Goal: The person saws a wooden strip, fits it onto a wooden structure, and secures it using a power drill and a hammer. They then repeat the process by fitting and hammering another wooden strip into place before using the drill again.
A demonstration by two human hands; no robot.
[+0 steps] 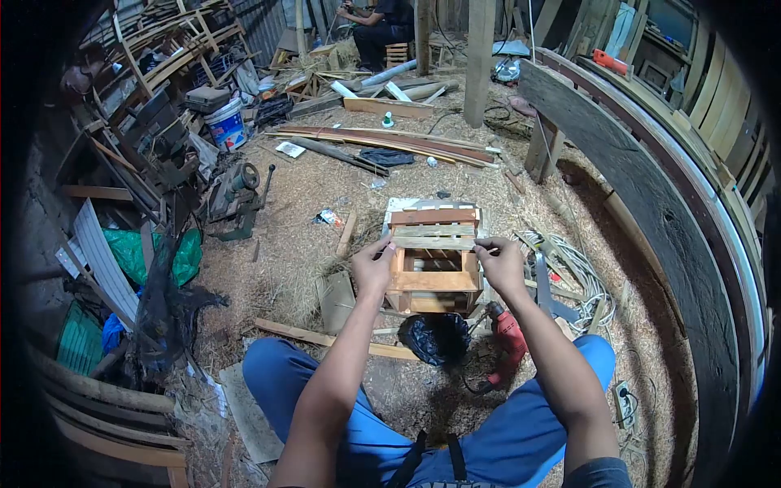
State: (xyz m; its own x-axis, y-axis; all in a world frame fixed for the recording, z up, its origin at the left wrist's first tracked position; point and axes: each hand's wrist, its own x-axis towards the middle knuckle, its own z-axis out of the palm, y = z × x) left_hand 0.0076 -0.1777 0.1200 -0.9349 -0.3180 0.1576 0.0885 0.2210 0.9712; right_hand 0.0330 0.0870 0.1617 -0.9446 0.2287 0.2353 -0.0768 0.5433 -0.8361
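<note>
Between both hands is a pale wooden slat (434,242), lying across the top of a small wooden frame (433,281). My left hand (372,264) pinches the slat's left end, and my right hand (502,265) grips its right end. Behind the slat, a reddish-brown slat (433,216) spans the frame's far side. An opening shows in the frame's top, in front of the held slat. Close to my right forearm, a red power drill (510,337) stands on the ground. A dark plastic bag (438,340) sits just in front of the frame.
A handsaw (543,285) and coiled cable (587,281) lie to the right. A heavy dark beam (634,154) borders that side. Long wooden strips (407,145) cross the shavings ahead. At left stand a machine (240,191) and a paint bucket (226,126). A person (382,32) sits far back.
</note>
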